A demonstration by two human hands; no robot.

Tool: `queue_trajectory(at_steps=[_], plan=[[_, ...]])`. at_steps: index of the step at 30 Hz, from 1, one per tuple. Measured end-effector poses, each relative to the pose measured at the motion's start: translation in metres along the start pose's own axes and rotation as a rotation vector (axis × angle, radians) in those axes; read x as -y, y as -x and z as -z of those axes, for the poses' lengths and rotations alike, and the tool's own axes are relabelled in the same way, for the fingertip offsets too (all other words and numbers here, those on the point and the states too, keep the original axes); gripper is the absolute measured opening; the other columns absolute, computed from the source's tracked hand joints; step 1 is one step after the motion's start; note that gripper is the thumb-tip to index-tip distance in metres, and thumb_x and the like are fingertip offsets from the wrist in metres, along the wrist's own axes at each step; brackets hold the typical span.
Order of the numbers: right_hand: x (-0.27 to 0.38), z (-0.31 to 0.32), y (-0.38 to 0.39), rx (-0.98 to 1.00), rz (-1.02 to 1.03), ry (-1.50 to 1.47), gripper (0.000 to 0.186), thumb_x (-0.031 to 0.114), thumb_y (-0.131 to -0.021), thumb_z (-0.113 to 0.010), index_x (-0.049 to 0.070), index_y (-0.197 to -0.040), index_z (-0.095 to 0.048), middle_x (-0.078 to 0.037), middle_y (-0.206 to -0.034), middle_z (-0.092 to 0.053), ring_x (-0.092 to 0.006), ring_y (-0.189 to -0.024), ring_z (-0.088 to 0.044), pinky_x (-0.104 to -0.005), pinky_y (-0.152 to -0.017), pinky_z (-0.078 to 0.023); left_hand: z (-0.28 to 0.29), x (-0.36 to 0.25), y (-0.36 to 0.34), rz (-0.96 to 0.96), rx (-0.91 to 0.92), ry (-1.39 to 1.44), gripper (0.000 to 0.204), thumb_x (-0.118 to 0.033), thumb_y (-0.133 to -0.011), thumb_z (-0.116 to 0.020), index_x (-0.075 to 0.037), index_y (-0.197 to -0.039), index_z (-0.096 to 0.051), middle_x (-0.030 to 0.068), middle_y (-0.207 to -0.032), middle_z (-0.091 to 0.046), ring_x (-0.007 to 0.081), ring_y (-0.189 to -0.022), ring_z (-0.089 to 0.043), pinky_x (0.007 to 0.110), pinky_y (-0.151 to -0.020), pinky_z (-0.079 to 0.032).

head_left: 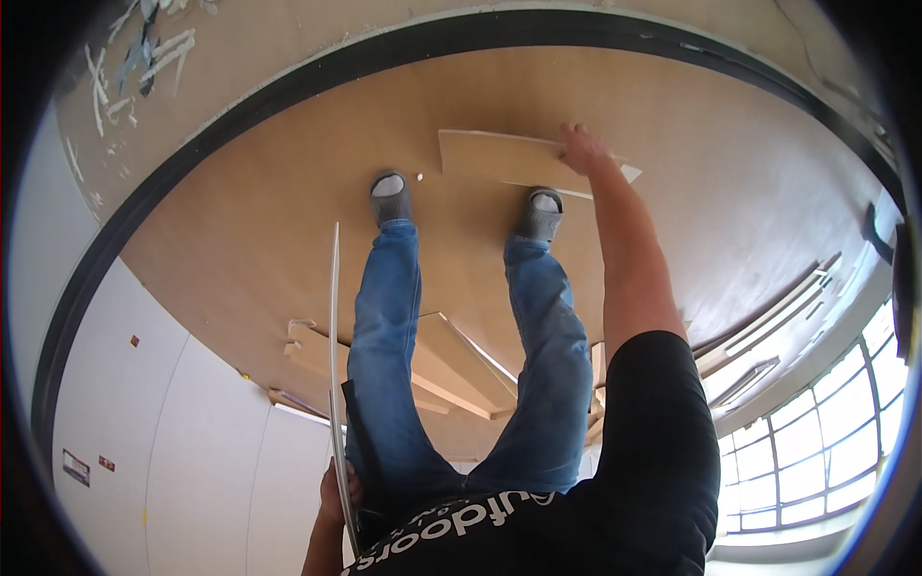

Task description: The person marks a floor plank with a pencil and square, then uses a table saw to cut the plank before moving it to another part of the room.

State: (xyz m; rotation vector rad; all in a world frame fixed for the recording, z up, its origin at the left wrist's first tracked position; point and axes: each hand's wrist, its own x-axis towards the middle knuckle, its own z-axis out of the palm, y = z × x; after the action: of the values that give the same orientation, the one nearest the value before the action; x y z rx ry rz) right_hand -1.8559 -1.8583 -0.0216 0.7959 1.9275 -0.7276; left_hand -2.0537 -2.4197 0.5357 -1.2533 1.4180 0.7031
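Note:
At the lower left my left hand (338, 492) is closed around a long, thin panel (335, 374), seen almost edge-on and standing upright beside my left leg. My right arm is stretched far forward. Its hand (585, 151) grips the far edge of a flat tan board (499, 154) near the board's right end, fingers at the edge and thumb toward its face. A pale edge (549, 189) of what may be another piece shows beside my right foot. Part of my left hand is hidden behind the panel.
I stand in grey slippers (389, 197) on a broad brown board surface with a dark curved rim (384, 60). Wooden offcuts (461, 370) lie behind my legs, more strips (768, 317) at the right. White scraps (144, 67) lie beyond the rim, far left. A small white bit (420, 177) lies between my feet.

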Motion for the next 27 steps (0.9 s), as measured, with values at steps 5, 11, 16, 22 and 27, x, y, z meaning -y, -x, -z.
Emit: queue_trajectory(at_steps=[5,11,16,22,27], plan=[[-0.008,-0.020,0.053,0.141,-0.199,-0.080,0.033,0.035,-0.092,-0.055,0.015,-0.114,-0.068,-0.016,-0.121,-0.064,-0.0352,-0.115,-0.059,-0.0495,-0.091,-0.050,-0.009,-0.023,0.008,-0.005,0.089,-0.126,0.046,-0.054,-0.100,-0.035,-0.012,-0.089,-0.050,0.0006,-0.051,-0.037,0.0143,-0.037,-0.034,0.028,-0.033,-0.029],[0.070,-0.017,0.212,0.052,-0.129,-0.042,0.028,0.024,-0.094,-0.048,0.014,-0.107,-0.070,-0.012,-0.112,-0.067,-0.0314,-0.107,-0.064,-0.0459,-0.084,-0.054,-0.010,-0.022,0.040,-0.090,0.033,-0.346,0.048,-0.058,-0.097,-0.039,-0.013,-0.089,-0.051,0.0040,-0.052,-0.044,0.0181,-0.038,-0.040,0.030,-0.033,-0.030],[0.072,0.005,0.378,0.176,-0.261,-0.273,0.030,0.027,-0.091,-0.051,0.008,-0.105,-0.069,-0.019,-0.109,-0.067,-0.0360,-0.105,-0.064,-0.0479,-0.084,-0.054,0.008,-0.003,0.052,-0.261,0.102,-0.584,0.057,-0.059,-0.098,-0.033,-0.010,-0.078,-0.055,0.0056,-0.050,-0.049,0.0191,-0.038,-0.046,0.032,-0.034,-0.036],[0.006,-0.038,0.568,-0.070,-0.449,-0.530,0.045,0.039,-0.090,-0.058,-0.002,-0.106,-0.065,-0.025,-0.111,-0.065,-0.0396,-0.108,-0.061,-0.0473,-0.091,-0.049,-0.059,-0.039,0.155,-0.309,0.317,-0.665,0.054,-0.056,-0.099,-0.036,-0.008,-0.095,-0.061,0.0081,-0.066,-0.060,0.0212,-0.054,-0.056,0.034,-0.049,-0.046],[0.051,-0.023,0.717,-0.263,-0.699,-0.713,0.042,0.038,-0.089,-0.059,-0.001,-0.106,-0.064,-0.025,-0.108,-0.065,-0.0388,-0.109,-0.060,-0.0480,-0.092,-0.048,-0.069,-0.084,0.208,-0.686,0.480,-0.930,0.056,-0.045,-0.103,-0.034,-0.001,-0.119,-0.064,0.0127,-0.113,-0.066,0.0193,-0.101,-0.058,0.036,-0.090,-0.046]])
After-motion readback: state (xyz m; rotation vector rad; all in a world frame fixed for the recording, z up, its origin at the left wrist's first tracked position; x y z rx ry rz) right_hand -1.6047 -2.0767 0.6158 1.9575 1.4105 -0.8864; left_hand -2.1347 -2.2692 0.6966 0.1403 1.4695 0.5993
